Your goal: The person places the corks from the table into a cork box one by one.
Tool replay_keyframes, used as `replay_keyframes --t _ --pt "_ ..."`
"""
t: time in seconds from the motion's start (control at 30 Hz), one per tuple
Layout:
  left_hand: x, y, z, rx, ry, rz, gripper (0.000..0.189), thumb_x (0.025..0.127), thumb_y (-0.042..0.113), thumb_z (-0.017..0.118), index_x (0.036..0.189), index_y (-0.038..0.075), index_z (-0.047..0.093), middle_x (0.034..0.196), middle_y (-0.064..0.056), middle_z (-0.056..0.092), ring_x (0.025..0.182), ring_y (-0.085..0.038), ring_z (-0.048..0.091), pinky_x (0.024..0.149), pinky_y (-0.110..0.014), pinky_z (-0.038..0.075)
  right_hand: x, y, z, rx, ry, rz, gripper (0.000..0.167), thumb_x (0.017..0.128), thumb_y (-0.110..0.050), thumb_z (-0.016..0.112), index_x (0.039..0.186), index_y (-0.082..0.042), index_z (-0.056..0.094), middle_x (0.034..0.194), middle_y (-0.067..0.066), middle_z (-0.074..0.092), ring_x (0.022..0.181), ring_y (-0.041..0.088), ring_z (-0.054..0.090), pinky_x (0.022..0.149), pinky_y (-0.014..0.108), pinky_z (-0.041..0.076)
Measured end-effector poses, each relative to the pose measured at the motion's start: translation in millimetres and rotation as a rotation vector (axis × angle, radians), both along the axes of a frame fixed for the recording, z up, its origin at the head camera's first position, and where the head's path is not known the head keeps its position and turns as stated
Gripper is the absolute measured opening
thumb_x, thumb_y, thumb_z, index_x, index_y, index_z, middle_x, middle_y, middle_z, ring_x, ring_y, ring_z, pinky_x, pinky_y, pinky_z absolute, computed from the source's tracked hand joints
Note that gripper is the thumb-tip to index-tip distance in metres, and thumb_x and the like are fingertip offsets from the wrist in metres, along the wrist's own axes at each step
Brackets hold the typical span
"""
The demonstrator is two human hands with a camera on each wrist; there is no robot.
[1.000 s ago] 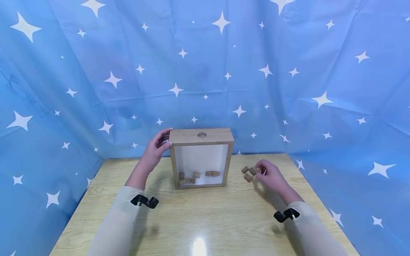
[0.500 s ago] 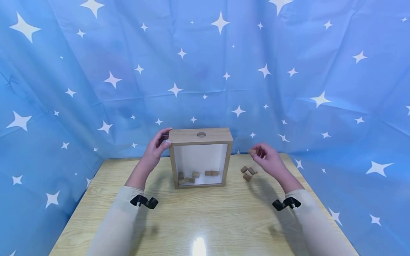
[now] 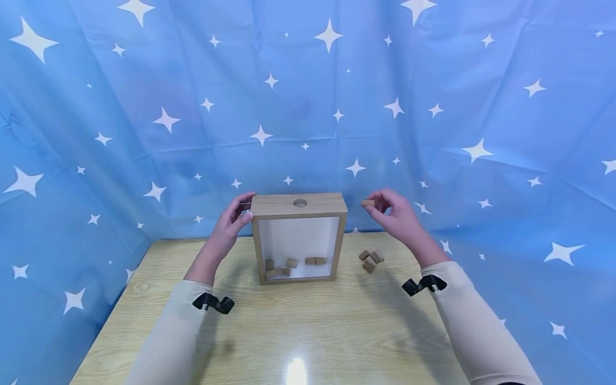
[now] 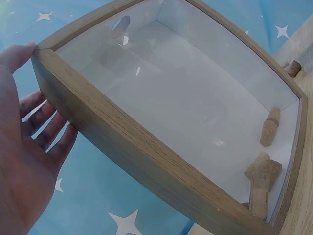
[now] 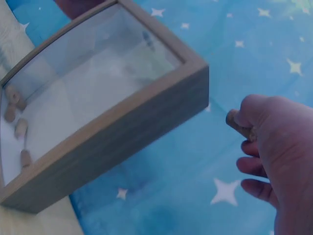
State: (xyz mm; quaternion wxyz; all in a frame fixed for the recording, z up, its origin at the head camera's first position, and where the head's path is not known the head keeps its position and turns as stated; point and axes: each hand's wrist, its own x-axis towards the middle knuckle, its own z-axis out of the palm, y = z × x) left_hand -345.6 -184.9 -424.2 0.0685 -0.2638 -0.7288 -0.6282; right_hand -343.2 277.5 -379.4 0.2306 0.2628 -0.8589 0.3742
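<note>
A wooden shadow box [image 3: 300,205] with a clear front and a round hole [image 3: 300,203] in its top stands upright on the table. Several corks [image 4: 269,129] lie at the bottom inside it. My left hand [image 3: 228,224] holds the box at its upper left corner, thumb at the front edge and fingers around the back. To the right of the box, level with its top, my right hand [image 3: 395,216] pinches a cork [image 3: 368,203] between thumb and fingers. In the right wrist view this cork [image 5: 238,125] is partly hidden by the thumb.
A small pile of loose corks [image 3: 369,261] lies on the wooden table [image 3: 269,331], right of the box. Behind and at both sides hangs a blue curtain [image 3: 308,96] with white stars, close behind the box.
My right hand has lifted a cork from the pile and carried it up and left toward the box top. The left hand keeps its hold on the box.
</note>
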Motion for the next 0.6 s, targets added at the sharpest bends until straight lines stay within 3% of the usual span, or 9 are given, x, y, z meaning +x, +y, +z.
replay_keyframes --t 0.33,0.6 --pt "-1.6 -2.7 -1.6 0.0 0.006 0.008 0.058 0.113 0.023 0.057 0.169 0.013 0.043 0.161 -0.014 0.048 0.148 -0.03 0.045 0.118 -0.05 0.04 -4.9 -33.1 33.0 0.017 -0.005 0.06 0.019 0.103 -0.01 0.081 0.118 -0.007 0.07 0.097 0.005 0.067 0.086 0.021 0.063 0.074 0.028 0.051" --pt "-2.2 -5.4 -1.8 -0.011 0.001 0.001 0.058 0.113 0.028 0.059 0.168 0.018 0.045 0.161 -0.011 0.05 0.149 -0.029 0.046 0.12 -0.053 0.04 -7.2 -53.0 46.5 0.037 0.011 0.118 0.02 0.101 -0.005 0.082 0.119 -0.004 0.074 0.1 0.007 0.069 0.086 0.021 0.065 0.076 0.028 0.055"
